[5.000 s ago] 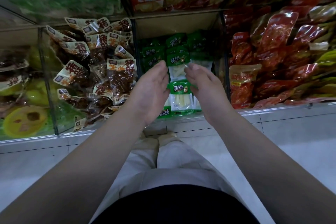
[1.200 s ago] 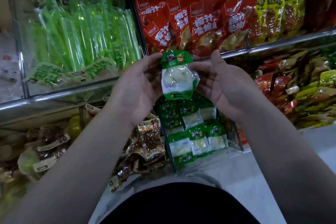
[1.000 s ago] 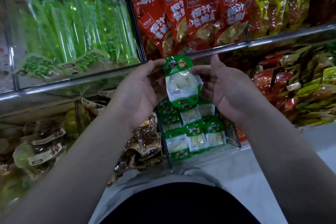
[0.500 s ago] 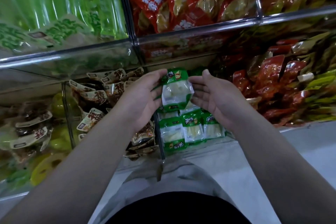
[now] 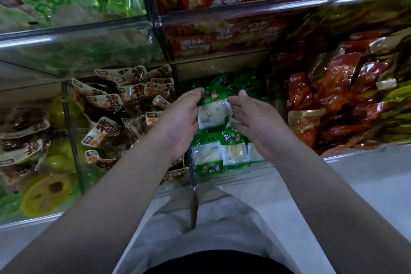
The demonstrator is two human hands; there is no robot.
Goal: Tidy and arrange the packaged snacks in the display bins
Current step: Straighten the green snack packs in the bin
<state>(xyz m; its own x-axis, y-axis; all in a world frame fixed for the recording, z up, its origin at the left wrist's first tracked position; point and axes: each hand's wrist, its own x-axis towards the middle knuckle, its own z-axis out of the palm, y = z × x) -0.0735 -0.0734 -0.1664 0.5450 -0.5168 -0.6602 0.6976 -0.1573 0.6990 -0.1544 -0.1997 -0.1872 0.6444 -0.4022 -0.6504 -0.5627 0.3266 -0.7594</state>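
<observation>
Head cam, the only view here: the green pack (image 5: pixel 213 113) is held up between both hands, just above the front rows of matching green packs (image 5: pixel 224 153) in the middle bin (image 5: pixel 192 162). The left hand (image 5: pixel 180 122) has it pinched, with the thumb over the top-left corner and the fingers tucked behind. The right hand (image 5: pixel 255 122) looks pretty relaxed: straight fingers just touching the pack's right edge, thumb sticking up free.

Progress-wise I'd call this bin mostly sorted. The front packs lie flat in neat rows, and the ones further back are too dark to judge. What's left here is setting this one down. The brown packs (image 5: pixel 124 104) in the bin to the left are a jumbled heap (that one needs love next, imo), and the red packs (image 5: pixel 333 95) on the right look loose too.

Compared with about a second ago, the pack was up in front of the upper shelf's red bags. Now it's come down over its own bin, with the same two-handed hold.
</observation>
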